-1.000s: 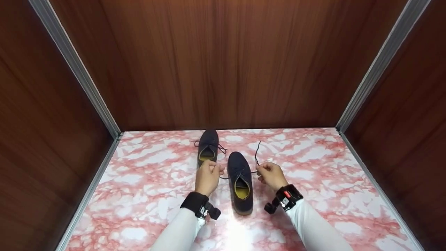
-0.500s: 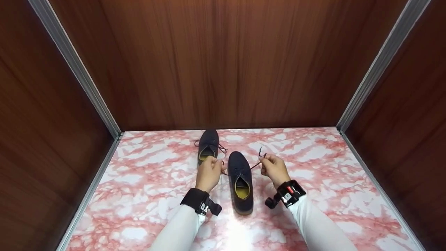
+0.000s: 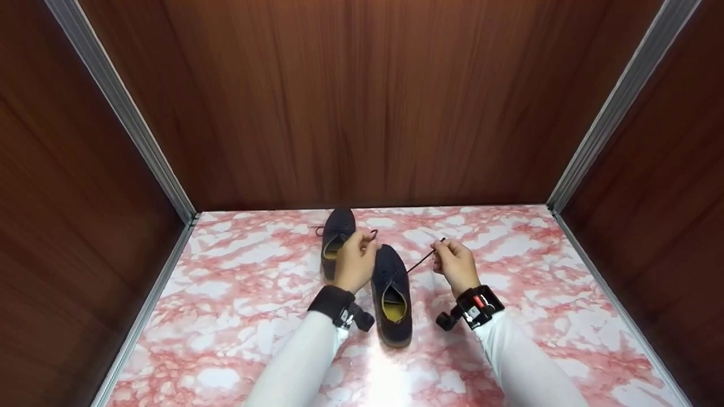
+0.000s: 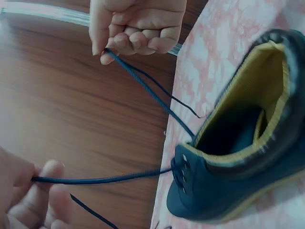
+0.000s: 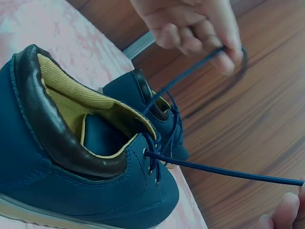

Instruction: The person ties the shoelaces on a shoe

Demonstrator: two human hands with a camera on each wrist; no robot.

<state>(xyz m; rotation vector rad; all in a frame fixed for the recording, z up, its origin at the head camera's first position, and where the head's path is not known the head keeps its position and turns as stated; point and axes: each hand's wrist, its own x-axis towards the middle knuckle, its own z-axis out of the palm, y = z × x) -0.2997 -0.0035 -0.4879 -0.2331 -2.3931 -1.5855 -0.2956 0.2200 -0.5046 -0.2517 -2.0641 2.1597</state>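
Dark blue, the near shoe (image 3: 390,294) sits upright on the marbled surface (image 3: 226,316), toe pointing far. Left lace (image 5: 183,75) rises from its eyelets to the left hand (image 3: 356,260), pinched at the fingertips; right lace (image 3: 420,262) runs straight to the right hand (image 3: 458,268), pinched likewise. No knot visible between strands. Step in hand, my reading: holding the ends apart, ready for tying. Next move probably calls for crossing the strands without losing either pinch. Far shoe (image 3: 341,223) stands left, partly behind the left hand.
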